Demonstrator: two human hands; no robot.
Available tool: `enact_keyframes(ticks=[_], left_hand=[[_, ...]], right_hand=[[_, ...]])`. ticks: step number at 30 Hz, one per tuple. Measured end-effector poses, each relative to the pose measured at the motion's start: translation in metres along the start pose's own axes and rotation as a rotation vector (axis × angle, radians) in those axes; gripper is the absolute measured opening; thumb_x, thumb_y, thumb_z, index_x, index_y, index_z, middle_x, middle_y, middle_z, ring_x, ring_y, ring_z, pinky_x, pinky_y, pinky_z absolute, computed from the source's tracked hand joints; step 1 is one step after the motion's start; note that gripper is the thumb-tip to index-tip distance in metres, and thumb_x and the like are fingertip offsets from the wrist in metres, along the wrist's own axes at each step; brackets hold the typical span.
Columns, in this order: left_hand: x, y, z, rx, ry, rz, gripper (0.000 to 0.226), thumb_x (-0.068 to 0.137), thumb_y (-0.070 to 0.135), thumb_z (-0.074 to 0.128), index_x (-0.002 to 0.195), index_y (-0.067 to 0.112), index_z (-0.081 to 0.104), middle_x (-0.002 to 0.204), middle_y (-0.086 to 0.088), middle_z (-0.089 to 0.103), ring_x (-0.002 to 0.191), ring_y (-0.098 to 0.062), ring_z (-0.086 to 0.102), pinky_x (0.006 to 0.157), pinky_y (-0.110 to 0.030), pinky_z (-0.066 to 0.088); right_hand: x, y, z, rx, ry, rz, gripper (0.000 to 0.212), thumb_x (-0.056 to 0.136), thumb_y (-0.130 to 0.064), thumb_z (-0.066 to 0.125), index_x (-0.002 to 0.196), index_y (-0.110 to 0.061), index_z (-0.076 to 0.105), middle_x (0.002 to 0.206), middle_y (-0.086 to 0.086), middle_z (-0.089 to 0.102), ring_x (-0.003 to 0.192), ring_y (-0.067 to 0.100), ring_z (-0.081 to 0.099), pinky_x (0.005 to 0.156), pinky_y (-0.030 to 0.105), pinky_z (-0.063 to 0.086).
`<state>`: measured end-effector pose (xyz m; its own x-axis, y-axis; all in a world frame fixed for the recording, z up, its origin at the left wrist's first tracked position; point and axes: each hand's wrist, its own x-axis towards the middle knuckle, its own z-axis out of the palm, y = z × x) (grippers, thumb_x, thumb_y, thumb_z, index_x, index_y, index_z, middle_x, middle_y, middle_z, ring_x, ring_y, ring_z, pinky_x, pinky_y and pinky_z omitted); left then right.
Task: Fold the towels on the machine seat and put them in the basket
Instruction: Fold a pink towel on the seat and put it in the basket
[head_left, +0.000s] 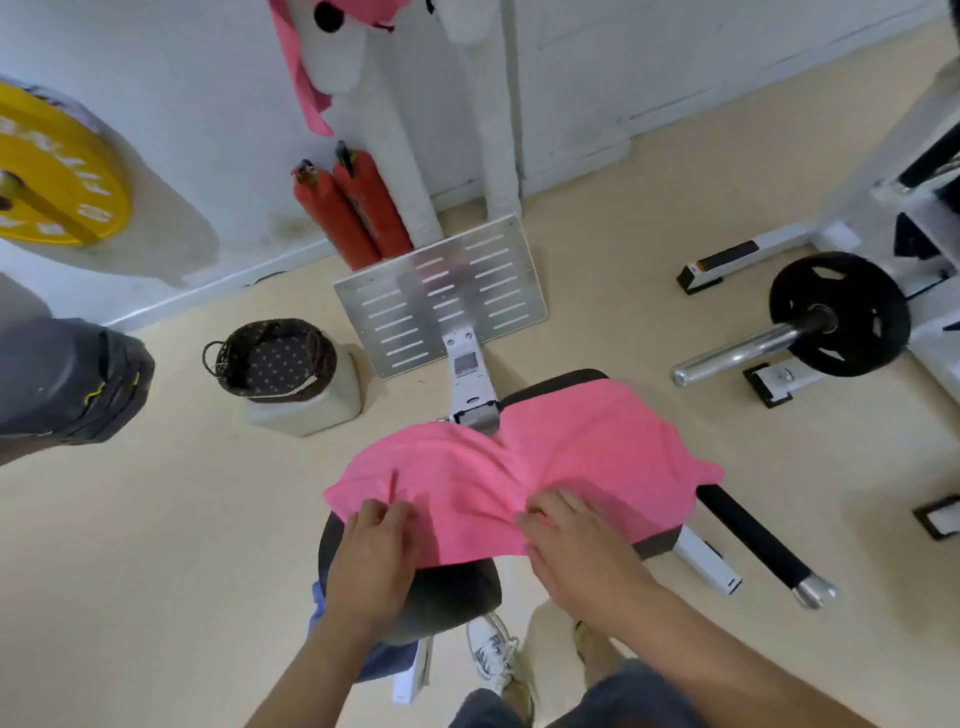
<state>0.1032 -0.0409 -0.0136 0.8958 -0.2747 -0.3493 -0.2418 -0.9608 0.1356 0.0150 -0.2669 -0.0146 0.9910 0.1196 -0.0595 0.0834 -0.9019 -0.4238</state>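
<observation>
A pink towel (524, 457) lies spread and rumpled over the black machine seat (447, 592), hanging past its edges. My left hand (371, 561) pinches the towel's near left edge. My right hand (576, 545) grips the near edge further right, where the cloth bunches under the fingers. A dark dotted basket (272, 358) sits on a pale block on the floor, up and to the left of the seat, with nothing visible inside. A blue cloth (317, 603) peeks out below my left wrist.
The machine's metal footplate (441, 296) stands beyond the seat, with two red fire extinguishers (353, 208) behind it. A barbell with a black plate (836, 312) lies at right. A yellow weight plate (52, 166) hangs at left. Another pink towel (306, 78) hangs at top.
</observation>
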Motion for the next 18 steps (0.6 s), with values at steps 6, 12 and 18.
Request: enact_keyframes(ticks=[6,12,18], left_hand=[[0.012,-0.009,0.001,-0.238,0.086,-0.231,0.021,0.093,0.022,0.044,0.111,0.012,0.048,0.096,-0.011,0.057,0.08,-0.034,0.059,0.064,-0.036,0.043],[0.022,-0.025,-0.004,-0.338,0.068,-0.332,0.032,0.094,0.029,0.043,0.122,0.012,0.045,0.095,-0.008,0.067,0.085,-0.03,0.062,0.065,-0.028,0.037],[-0.009,-0.055,-0.014,-1.186,0.108,-0.661,0.007,0.072,0.016,0.061,0.068,0.011,0.061,0.058,-0.002,0.059,0.056,-0.017,0.052,0.052,-0.023,0.04]], right_hand=[[0.029,-0.067,0.053,-0.04,-0.07,-0.009,0.042,0.059,-0.025,0.081,0.099,-0.023,0.068,0.094,-0.007,0.062,0.09,0.015,0.06,0.077,0.032,0.053],[0.038,-0.087,0.08,-0.188,0.009,-0.051,0.037,0.058,-0.02,0.08,0.092,-0.023,0.066,0.085,-0.005,0.058,0.082,0.019,0.056,0.076,0.034,0.031],[0.044,-0.092,0.085,-0.199,0.097,-0.105,0.017,0.062,-0.006,0.057,0.07,-0.019,0.064,0.068,-0.004,0.053,0.065,0.019,0.05,0.067,0.03,0.031]])
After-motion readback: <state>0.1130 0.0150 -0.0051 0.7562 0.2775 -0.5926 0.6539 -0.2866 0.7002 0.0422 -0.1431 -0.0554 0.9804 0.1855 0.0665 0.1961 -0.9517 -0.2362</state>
